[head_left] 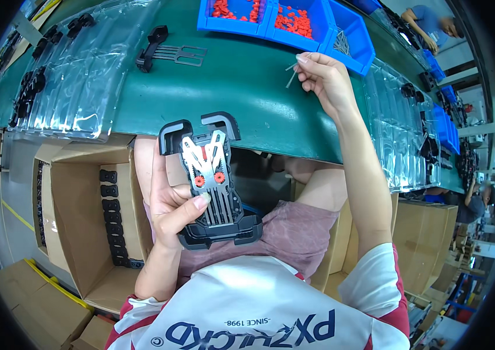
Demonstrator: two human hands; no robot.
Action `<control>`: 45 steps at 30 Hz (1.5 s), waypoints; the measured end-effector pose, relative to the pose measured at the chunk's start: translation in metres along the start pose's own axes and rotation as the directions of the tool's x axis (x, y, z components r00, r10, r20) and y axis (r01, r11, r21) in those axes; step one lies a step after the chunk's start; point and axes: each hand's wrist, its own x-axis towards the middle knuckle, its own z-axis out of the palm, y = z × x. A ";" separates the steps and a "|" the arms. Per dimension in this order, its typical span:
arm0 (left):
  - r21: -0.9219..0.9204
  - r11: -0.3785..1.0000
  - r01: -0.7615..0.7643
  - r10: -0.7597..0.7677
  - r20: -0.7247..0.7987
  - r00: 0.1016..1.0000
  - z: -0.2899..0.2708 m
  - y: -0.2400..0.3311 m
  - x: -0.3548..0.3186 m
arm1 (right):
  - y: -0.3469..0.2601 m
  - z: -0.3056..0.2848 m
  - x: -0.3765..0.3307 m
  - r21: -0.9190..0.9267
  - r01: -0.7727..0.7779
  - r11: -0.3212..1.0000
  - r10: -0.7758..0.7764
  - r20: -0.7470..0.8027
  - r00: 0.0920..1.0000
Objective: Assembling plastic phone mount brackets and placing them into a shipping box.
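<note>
Far left: clear plastic blister trays (78, 70) lie on the green counter (247, 87), some w/ black parts in the pockets; below the counter edge an open cardboard box (72, 233) holds a row of black parts. Left hand (171, 207) is closed round a black plastic assembly (212, 181), thumb pressed on its front, held upright over the lap, just below the counter edge; assembly has 2 hooked arms on top, a silver metal plate w/ 2 small red gears at centre. Another black part w/ metal plate (168, 52) lies flat on the counter, upper centre. Blue bins (282, 20) at top hold red pieces. Right hand (323, 79) is up over the counter near the bins, thumb & forefinger pinched on thin metal pins (290, 73). More clear trays (402, 134) at right.
</note>
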 end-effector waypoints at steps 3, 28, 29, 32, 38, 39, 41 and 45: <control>0.020 1.000 -0.004 0.005 -0.033 0.999 0.005 0.001 -0.002 | -0.003 0.021 -0.030 0.126 -0.028 0.992 0.019 0.070 0.997; -0.206 0.958 0.200 -0.162 0.185 0.969 0.008 -0.007 0.019 | 0.044 0.067 -0.148 0.698 -0.181 0.693 -0.077 0.322 0.944; -0.240 0.948 0.208 -0.165 0.189 0.968 0.012 -0.006 0.020 | 0.044 0.067 -0.148 0.707 -0.180 0.684 -0.085 0.322 0.943; -0.239 0.948 0.212 -0.171 0.180 0.969 0.011 -0.007 0.020 | 0.046 0.066 -0.148 0.712 -0.147 0.687 -0.119 0.310 0.943; -0.159 0.968 0.196 -0.173 0.151 0.973 0.008 -0.010 0.019 | 0.045 0.062 -0.149 0.634 -0.050 0.771 -0.145 0.251 0.957; -0.173 0.965 0.195 -0.168 0.156 0.973 0.009 -0.010 0.019 | 0.044 0.062 -0.151 0.603 -0.053 0.796 -0.117 0.239 0.964; -0.187 0.963 0.194 -0.165 0.161 0.973 0.010 -0.010 0.019 | 0.041 0.061 -0.151 0.570 -0.058 0.819 -0.089 0.226 0.970; -0.243 0.951 0.189 -0.140 0.204 0.969 0.011 -0.010 0.022 | 0.036 0.059 -0.151 0.491 -0.026 0.871 -0.100 0.228 0.969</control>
